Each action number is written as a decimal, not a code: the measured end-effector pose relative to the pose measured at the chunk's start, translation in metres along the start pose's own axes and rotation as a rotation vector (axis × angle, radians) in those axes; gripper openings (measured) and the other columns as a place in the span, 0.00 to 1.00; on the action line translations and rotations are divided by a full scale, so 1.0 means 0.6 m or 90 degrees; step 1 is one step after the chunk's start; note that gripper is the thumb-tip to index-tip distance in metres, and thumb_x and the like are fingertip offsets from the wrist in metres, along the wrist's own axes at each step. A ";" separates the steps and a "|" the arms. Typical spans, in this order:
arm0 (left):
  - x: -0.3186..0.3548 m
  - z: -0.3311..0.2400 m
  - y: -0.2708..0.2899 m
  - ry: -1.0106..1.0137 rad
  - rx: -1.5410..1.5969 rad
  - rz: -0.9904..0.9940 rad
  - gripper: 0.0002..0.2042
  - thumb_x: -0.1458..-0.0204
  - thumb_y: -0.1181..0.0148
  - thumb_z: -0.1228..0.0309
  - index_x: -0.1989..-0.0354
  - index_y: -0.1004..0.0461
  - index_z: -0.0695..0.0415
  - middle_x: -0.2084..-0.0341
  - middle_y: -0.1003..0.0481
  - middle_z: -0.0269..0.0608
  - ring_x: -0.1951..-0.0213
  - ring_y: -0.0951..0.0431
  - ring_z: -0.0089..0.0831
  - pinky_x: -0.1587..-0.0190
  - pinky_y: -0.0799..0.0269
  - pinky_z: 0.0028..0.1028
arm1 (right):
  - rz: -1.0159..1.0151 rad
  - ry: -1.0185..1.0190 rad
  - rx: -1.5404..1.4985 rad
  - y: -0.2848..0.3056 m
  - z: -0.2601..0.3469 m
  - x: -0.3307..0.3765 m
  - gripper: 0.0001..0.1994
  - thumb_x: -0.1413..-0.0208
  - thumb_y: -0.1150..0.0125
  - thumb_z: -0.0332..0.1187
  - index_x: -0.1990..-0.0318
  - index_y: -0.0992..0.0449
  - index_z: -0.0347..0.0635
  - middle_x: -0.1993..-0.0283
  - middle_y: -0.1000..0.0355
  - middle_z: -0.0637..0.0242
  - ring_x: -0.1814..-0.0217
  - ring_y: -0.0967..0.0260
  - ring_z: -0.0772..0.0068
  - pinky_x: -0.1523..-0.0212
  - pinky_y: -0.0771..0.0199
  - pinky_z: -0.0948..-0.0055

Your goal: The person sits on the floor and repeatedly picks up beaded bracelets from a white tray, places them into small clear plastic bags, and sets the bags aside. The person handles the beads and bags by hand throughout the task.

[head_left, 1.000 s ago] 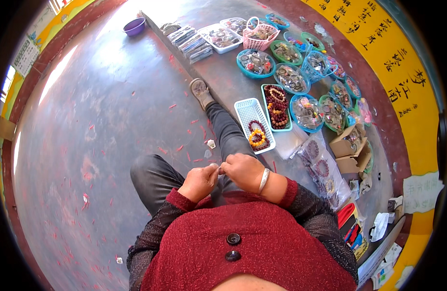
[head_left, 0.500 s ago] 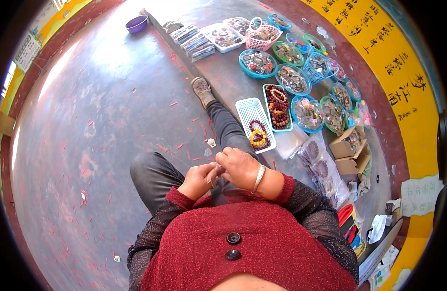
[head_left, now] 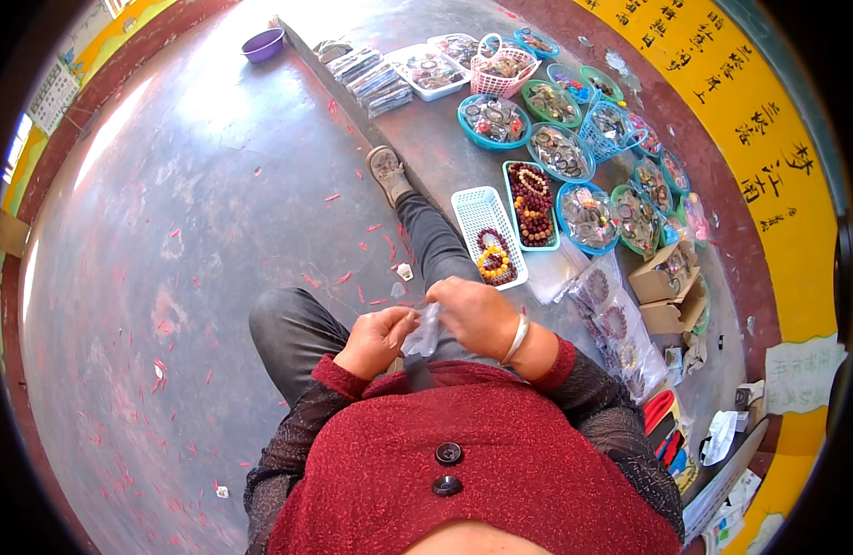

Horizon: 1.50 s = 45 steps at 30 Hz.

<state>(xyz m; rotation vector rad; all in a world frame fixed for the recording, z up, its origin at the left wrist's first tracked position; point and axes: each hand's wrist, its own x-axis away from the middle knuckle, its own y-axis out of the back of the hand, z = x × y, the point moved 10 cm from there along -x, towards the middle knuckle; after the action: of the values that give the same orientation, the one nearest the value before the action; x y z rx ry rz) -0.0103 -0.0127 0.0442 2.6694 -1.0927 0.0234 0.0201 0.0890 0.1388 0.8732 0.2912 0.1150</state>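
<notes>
Between my hands, over my lap, hangs a small clear plastic bag [head_left: 423, 335]. My left hand [head_left: 378, 340] pinches one side of it, thumb and fingers pressed together. At its top, my right hand [head_left: 478, 314], with a white bangle on the wrist, has its fingers closed on the other side. Whether anything lies in the bag I cannot tell. Past my right hand, a white basket [head_left: 473, 215] holds a few dark red and yellow bead bracelets [head_left: 493, 263]. Beside it a green-rimmed basket [head_left: 513, 208] is full of dark red and brown bead bracelets [head_left: 535, 211].
Round baskets such as a blue one [head_left: 587, 218] crowd the right side, filled with bagged trinkets. Clear bags [head_left: 554, 273] and packed bracelets [head_left: 613, 319] lie nearer me, with an open cardboard box [head_left: 667, 314]. A purple basin [head_left: 263, 46] stands far left, beyond a floor step.
My hands have drawn apart from being pressed together, the right moving rightward. The clear plastic bag now shows stretched between them.
</notes>
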 end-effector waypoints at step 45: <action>-0.297 0.780 -0.365 0.242 -0.444 0.283 0.13 0.48 0.55 0.67 0.59 0.28 0.57 0.60 0.27 0.51 0.58 0.24 0.45 0.59 0.27 0.42 | -0.016 -0.181 0.116 -0.084 -0.329 0.002 0.17 0.61 0.41 0.33 0.59 0.25 0.45 0.48 0.34 0.57 0.44 0.38 0.50 0.48 0.41 0.57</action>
<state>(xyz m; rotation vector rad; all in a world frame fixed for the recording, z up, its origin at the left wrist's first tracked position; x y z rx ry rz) -0.0249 0.1469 -0.4785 1.6964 -1.2465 0.1861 -0.0388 0.2026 -0.0198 1.0526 0.0468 -0.0607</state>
